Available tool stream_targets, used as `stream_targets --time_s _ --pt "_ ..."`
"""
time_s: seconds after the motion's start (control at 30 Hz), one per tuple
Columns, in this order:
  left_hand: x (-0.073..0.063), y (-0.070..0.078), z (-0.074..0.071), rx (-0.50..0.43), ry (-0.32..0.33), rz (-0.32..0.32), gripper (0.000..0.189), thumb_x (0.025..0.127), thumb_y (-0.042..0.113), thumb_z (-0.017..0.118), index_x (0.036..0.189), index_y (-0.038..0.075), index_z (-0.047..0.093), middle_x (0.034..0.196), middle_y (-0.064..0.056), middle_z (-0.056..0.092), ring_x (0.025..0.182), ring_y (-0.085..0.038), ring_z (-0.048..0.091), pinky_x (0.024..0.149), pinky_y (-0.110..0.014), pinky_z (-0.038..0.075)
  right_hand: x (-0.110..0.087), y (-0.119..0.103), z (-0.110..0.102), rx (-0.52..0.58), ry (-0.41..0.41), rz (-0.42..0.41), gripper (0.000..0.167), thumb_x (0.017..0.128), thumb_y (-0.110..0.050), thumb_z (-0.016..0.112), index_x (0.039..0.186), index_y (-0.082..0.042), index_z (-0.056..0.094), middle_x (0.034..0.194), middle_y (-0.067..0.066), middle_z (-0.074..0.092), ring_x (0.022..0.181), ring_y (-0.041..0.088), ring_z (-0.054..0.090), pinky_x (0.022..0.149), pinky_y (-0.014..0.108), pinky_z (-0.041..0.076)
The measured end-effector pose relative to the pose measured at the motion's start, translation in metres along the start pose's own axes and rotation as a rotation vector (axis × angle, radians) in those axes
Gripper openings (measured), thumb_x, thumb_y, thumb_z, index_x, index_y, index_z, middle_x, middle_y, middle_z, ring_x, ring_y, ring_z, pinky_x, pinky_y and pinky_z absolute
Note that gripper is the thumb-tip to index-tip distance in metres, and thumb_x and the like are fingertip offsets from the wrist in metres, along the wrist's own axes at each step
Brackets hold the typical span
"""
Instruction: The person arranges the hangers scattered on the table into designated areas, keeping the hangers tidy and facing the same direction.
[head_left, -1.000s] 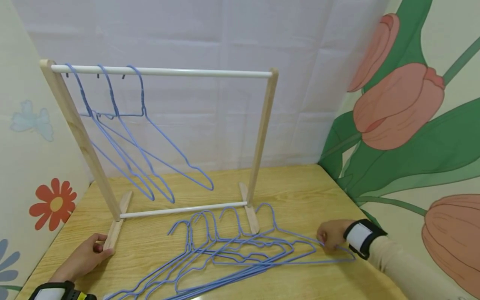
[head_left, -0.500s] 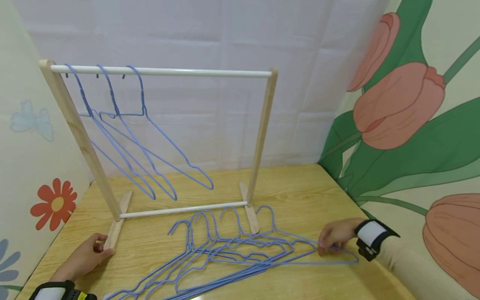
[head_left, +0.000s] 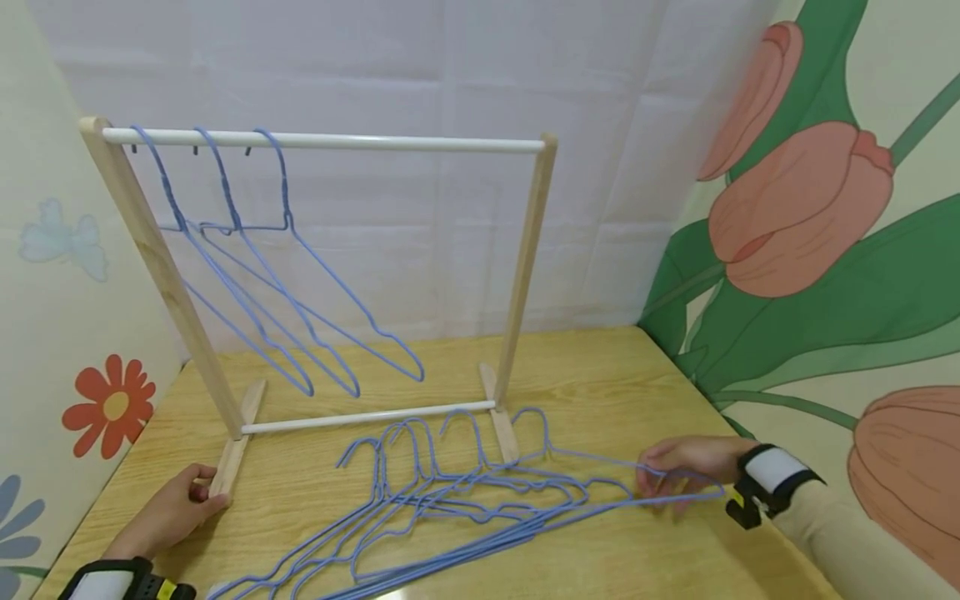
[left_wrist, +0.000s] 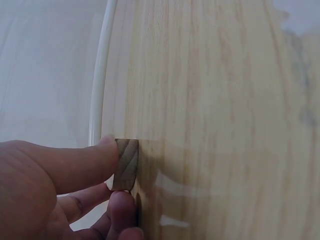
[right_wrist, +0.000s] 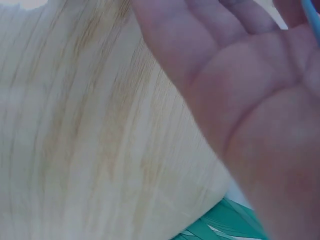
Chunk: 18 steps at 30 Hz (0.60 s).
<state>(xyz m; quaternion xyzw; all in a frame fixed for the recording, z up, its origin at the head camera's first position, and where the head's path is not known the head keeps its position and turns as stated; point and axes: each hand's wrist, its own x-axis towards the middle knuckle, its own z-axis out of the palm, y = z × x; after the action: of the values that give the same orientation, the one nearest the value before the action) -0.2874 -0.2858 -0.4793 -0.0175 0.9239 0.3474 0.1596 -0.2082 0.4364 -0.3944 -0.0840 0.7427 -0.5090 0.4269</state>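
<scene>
My left hand (head_left: 168,512) pinches the front end of the rack's left wooden foot (head_left: 230,468). In the left wrist view the thumb presses one side of the foot's end, with fingers below it. At the right, my right hand (head_left: 690,462) holds a blue wire hanger (head_left: 600,458) by its right end, which is tilted up off the table. The right wrist view shows the palm (right_wrist: 250,100) and a bit of blue wire at the edge; the fingertips are cut off. Several other blue hangers (head_left: 467,550) overlap in a pile between the hands.
The clothes rack has wooden posts (head_left: 525,275) and a white top rail (head_left: 412,142). Three blue hangers (head_left: 258,275) hang near the rail's left end. A white lower bar (head_left: 367,418) joins the feet. Flower-printed panels (head_left: 810,217) stand at both sides of the wooden table (head_left: 600,375).
My right hand has moved slightly right and turned its palm upward, raising the right end of the hanger. The left hand keeps its hold on the foot.
</scene>
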Motion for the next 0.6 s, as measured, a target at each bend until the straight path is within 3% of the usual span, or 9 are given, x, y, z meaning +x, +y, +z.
stream_targets --time_s 0.13,0.3,0.43,0.6 --pt "0.0002 -0.001 0.0005 -0.004 0.009 0.015 0.059 0.099 0.021 0.068 0.13 -0.018 0.037 0.096 -0.019 0.05 0.087 -0.028 0.05 0.072 -0.036 0.041 -0.0049 0.0002 -0.0013 0.114 -0.041 -0.019 0.043 0.112 -0.025 0.03 0.125 0.01 0.051 0.126 0.02 0.062 0.112 0.04 0.064 0.08 0.043 0.057" --pt "0.0014 -0.0027 0.001 -0.002 0.015 0.033 0.059 0.099 0.021 0.069 0.13 -0.018 0.038 0.095 -0.018 0.051 0.086 -0.027 0.051 0.071 -0.035 0.041 -0.007 0.0004 -0.003 0.16 -0.078 -0.063 0.038 0.112 -0.025 0.029 0.127 0.0 0.054 0.132 0.024 0.058 0.109 0.041 0.066 0.064 0.026 0.056" --pt "0.0027 -0.0039 0.0007 0.0 0.009 0.025 0.059 0.099 0.023 0.068 0.13 -0.017 0.038 0.095 -0.019 0.051 0.087 -0.027 0.051 0.072 -0.036 0.041 -0.0078 0.0011 -0.0042 0.158 -0.113 -0.103 0.038 0.113 -0.023 0.026 0.128 -0.002 0.054 0.134 0.027 0.058 0.097 0.033 0.072 0.052 0.015 0.047" --pt "0.0036 -0.0051 0.0004 0.0 0.005 0.029 0.059 0.099 0.023 0.068 0.13 -0.017 0.038 0.095 -0.018 0.051 0.087 -0.027 0.051 0.072 -0.036 0.041 -0.0097 0.0018 -0.0067 0.189 -0.171 -0.118 0.037 0.113 -0.02 0.025 0.13 -0.003 0.052 0.136 0.03 0.057 0.085 0.019 0.075 0.049 0.013 0.042"
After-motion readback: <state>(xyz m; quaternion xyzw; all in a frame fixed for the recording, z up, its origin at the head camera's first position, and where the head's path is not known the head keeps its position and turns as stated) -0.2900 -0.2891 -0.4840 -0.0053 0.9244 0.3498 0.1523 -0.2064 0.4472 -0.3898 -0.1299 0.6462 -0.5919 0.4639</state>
